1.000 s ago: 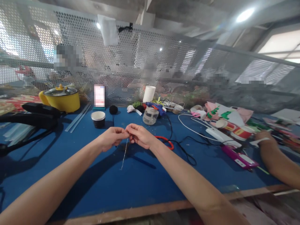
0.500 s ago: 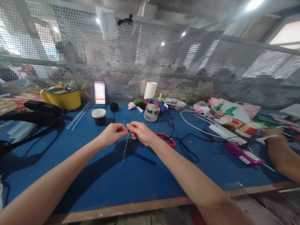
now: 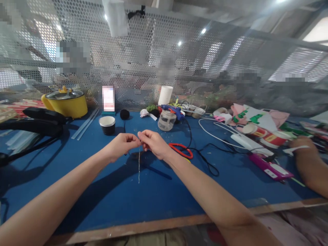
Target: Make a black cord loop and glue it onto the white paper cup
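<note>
Just in front of the paper cup (image 3: 107,124), above the blue desk (image 3: 77,177), your left hand (image 3: 120,145) and right hand (image 3: 153,143) meet fingertip to fingertip, both pinched on the top end of a thin silvery strand (image 3: 139,167) that hangs straight down from them. You look to be working that top end — twisting or threading, it seems — so the next move calls for a steady, fine pinch.

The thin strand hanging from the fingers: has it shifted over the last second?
Yes. The thin strand slanted down-left a second ago; now it hangs straight down from the pinch of left hand and right hand, judged against the red scissors.
</note>
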The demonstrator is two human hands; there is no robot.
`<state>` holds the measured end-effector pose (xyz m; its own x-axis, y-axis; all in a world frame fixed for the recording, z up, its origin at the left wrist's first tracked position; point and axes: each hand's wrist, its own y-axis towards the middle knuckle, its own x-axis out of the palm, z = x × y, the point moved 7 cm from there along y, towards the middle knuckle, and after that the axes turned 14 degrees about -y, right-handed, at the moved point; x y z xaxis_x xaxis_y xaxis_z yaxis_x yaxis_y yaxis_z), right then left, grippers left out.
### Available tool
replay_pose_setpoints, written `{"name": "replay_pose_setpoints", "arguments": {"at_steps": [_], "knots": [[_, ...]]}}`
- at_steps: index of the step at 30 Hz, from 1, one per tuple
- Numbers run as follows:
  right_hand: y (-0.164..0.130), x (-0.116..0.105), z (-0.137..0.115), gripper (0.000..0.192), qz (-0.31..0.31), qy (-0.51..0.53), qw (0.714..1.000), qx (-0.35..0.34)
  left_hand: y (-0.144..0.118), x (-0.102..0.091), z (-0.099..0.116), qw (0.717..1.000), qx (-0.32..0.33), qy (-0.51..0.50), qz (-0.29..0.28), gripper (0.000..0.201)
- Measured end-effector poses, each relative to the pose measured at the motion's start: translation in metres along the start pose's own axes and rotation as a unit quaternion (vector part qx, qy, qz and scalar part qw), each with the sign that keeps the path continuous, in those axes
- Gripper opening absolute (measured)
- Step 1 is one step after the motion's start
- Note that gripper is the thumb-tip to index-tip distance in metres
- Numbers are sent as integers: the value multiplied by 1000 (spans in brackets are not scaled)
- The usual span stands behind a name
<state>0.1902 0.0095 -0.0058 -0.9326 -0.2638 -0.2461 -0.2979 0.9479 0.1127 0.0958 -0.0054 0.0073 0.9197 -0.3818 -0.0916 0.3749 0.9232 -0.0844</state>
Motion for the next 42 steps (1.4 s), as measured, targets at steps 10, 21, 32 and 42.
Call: {"name": "replay_pose_setpoints", "arguments": {"at_steps": [10, 21, 32, 42], "knots": [[-1, 0, -5, 31, -18, 34, 999, -35, -1, 5, -2, 995, -20, -97, -22, 19], [-2, -8, -9, 31, 41, -85, 994, -47, -1, 0, 4, 1000, -10, -23, -13, 14], [-6, -13, -15, 33, 114, -221, 966, -70, 1, -3, 4, 998, 29, 54, 31, 12], [-2, 2, -5, 32, -30, 7, 999, -28, 2, 1, -7, 989, -55, -133, -27, 15]]}}
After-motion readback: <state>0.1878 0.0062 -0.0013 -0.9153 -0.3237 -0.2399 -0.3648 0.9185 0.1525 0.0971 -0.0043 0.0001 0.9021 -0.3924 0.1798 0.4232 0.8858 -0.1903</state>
